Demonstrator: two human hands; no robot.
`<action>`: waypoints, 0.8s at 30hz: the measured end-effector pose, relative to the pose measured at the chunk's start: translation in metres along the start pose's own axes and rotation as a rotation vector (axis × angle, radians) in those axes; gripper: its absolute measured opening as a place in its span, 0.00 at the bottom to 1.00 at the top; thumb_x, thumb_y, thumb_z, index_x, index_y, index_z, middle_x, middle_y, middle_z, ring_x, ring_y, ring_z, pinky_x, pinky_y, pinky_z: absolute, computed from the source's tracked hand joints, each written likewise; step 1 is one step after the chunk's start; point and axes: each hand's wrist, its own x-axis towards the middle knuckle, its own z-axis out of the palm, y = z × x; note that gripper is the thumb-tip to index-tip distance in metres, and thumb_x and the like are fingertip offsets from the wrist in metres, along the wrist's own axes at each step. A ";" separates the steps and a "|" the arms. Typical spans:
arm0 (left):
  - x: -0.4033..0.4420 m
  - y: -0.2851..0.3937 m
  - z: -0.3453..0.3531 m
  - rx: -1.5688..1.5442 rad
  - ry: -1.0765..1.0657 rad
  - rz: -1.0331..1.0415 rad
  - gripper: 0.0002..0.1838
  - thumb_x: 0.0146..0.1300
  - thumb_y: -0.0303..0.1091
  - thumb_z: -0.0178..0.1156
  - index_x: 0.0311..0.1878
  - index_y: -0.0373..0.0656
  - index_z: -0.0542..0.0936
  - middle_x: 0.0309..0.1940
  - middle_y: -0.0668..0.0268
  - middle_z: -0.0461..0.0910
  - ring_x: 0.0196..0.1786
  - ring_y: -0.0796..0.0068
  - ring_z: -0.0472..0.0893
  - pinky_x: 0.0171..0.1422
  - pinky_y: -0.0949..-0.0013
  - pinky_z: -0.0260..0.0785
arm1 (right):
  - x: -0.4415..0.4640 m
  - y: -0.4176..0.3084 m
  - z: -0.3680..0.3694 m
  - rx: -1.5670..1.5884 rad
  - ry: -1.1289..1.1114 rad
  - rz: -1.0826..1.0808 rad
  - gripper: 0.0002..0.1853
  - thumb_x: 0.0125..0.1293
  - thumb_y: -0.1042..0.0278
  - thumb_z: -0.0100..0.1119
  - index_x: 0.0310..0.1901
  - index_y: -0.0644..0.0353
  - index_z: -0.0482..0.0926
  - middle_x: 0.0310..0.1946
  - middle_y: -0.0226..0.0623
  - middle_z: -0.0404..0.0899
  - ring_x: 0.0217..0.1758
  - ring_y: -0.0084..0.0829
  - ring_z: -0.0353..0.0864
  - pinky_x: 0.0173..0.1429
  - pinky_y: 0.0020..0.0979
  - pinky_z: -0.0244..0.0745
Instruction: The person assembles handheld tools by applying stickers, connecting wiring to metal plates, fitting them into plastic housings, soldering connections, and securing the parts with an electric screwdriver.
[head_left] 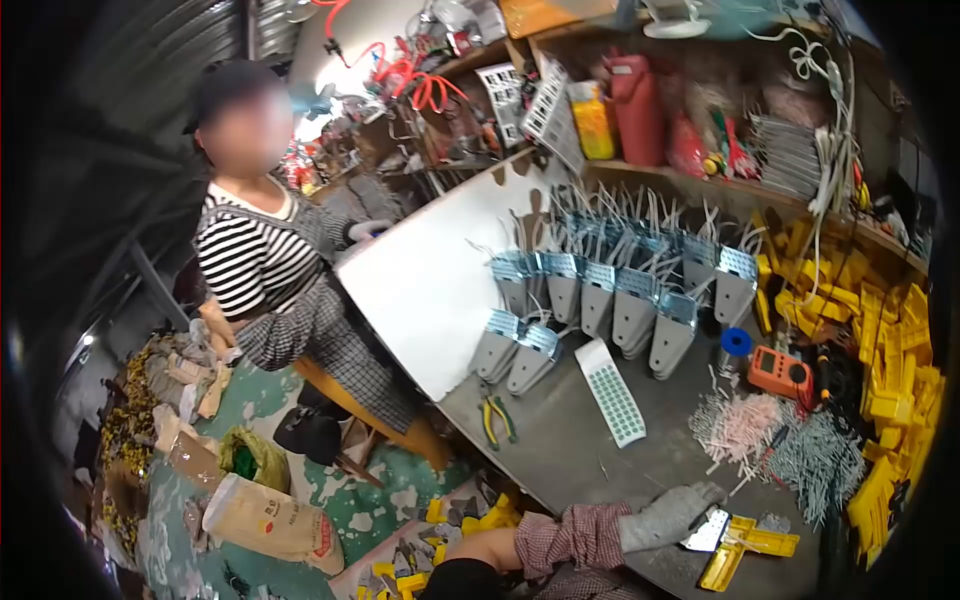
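Observation:
My left hand [672, 518], in a grey glove with a checked sleeve above it, is at the bottom right of the dark worktable. Its fingers are curled at the edge of a flat silver plate [709, 531], which meets a yellow plastic piece [742, 553] lying on the tabletop. My right hand is out of view. Just beyond the left hand lie a pile of pink tubular bits [742, 428] and a heap of grey screws [818, 462]. A white strip with green dots [612, 392] lies farther up the table.
Grey housings [633, 312] with silvery tops and white wires stand in rows. Pliers [496, 421], a blue-topped spool [735, 343] and an orange multimeter [780, 373] lie nearby. Yellow parts [895, 400] pile up at right. Another person [290, 250] stands by a white board [430, 270].

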 end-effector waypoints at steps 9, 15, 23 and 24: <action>-0.018 -0.004 -0.019 0.029 -0.033 -0.034 0.17 0.72 0.36 0.51 0.57 0.36 0.73 0.52 0.50 0.74 0.54 0.48 0.76 0.60 0.53 0.70 | 0.017 0.028 0.155 0.840 -0.136 0.247 0.17 0.79 0.59 0.51 0.61 0.60 0.74 0.48 0.36 0.79 0.49 0.24 0.77 0.54 0.23 0.74; -0.024 -0.004 -0.027 -0.024 -0.039 -0.048 0.16 0.72 0.36 0.50 0.56 0.37 0.73 0.49 0.50 0.74 0.53 0.47 0.76 0.59 0.52 0.69 | 0.097 0.097 0.237 0.750 0.047 0.020 0.21 0.78 0.64 0.46 0.69 0.60 0.69 0.60 0.41 0.73 0.61 0.33 0.73 0.65 0.30 0.69; -0.024 -0.005 -0.025 -0.050 0.010 -0.023 0.12 0.67 0.31 0.53 0.51 0.37 0.74 0.46 0.52 0.74 0.51 0.48 0.75 0.58 0.53 0.69 | 0.157 0.109 0.244 -0.873 0.037 -0.372 0.31 0.70 0.82 0.38 0.76 0.62 0.58 0.75 0.43 0.63 0.74 0.39 0.68 0.74 0.35 0.66; -0.025 -0.004 -0.025 -0.055 0.008 -0.026 0.12 0.67 0.31 0.53 0.51 0.37 0.74 0.46 0.52 0.74 0.51 0.48 0.75 0.58 0.53 0.69 | 0.163 0.121 0.245 -0.793 0.039 -0.392 0.33 0.68 0.84 0.38 0.76 0.62 0.58 0.74 0.44 0.64 0.70 0.42 0.72 0.70 0.36 0.71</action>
